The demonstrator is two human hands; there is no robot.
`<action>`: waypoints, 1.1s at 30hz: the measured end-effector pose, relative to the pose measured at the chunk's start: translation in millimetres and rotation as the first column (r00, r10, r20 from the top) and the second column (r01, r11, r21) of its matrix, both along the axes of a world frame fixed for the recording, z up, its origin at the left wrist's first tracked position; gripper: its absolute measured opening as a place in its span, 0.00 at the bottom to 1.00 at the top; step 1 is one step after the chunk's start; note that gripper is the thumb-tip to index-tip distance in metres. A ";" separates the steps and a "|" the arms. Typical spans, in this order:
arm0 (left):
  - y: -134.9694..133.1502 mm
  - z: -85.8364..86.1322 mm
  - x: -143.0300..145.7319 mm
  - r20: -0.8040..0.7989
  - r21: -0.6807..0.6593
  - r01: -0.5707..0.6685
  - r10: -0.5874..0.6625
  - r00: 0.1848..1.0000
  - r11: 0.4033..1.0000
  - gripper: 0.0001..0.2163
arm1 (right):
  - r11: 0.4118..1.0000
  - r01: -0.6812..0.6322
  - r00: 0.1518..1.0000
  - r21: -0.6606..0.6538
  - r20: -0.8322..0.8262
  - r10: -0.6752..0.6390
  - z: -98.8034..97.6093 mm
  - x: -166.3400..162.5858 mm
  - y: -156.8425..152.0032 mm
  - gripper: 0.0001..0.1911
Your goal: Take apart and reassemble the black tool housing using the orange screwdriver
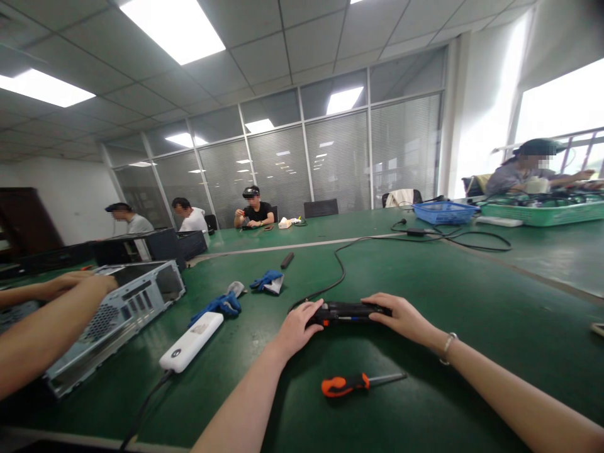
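Observation:
A long, low black device (pixel 349 311) lies on the green table, with small orange and blue spots along its near side. Its exact kind cannot be made out. My left hand (pixel 298 328) grips the left end, fingers curled over the top. At the opposite end, my right hand (pixel 401 316) holds the device between thumb and fingers. A black cable (pixel 340 264) runs from near the left end towards the back. Closer to me, apart from both hands, lies an orange-and-black screwdriver (pixel 346 384) with its shaft pointing right.
To the left, another person's arms (pixel 70 308) reach into an open metal computer case (pixel 136 302). A white power bank (pixel 192 343) with a cable and blue gloves (pixel 221 305) lie nearby. Blue (pixel 444 212) and green baskets (pixel 542 212) stand back right. Several people sit around the table.

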State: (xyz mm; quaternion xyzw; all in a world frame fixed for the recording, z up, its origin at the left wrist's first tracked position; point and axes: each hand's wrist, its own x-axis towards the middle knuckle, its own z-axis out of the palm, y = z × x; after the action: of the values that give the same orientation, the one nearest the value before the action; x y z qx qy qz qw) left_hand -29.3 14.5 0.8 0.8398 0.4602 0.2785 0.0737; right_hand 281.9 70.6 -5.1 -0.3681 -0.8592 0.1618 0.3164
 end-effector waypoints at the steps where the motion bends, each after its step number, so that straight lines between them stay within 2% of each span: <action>1: -0.3 0.2 0.2 0.001 0.001 0.002 -0.002 1.000 1.000 0.28 | 1.000 -0.001 1.000 -0.005 -0.004 0.001 0.8 -0.1 -0.6 0.19; 6: -0.5 -0.2 0.8 0.018 0.004 -0.002 0.001 1.000 1.000 0.28 | 0.999 -0.024 1.000 -0.035 -0.004 0.024 5.2 -0.6 -4.3 0.19; 33: 3.5 -5.7 -0.6 0.000 0.053 -0.017 0.017 1.000 0.998 0.28 | 1.000 -0.002 0.999 0.015 -0.041 0.002 0.7 -0.2 -4.0 0.18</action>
State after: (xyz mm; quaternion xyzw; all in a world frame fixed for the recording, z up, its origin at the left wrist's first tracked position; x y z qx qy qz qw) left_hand -29.9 17.9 -4.9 0.8377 0.4596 0.2909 0.0491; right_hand 281.7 66.5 -4.3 -0.3615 -0.8541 0.1633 0.3363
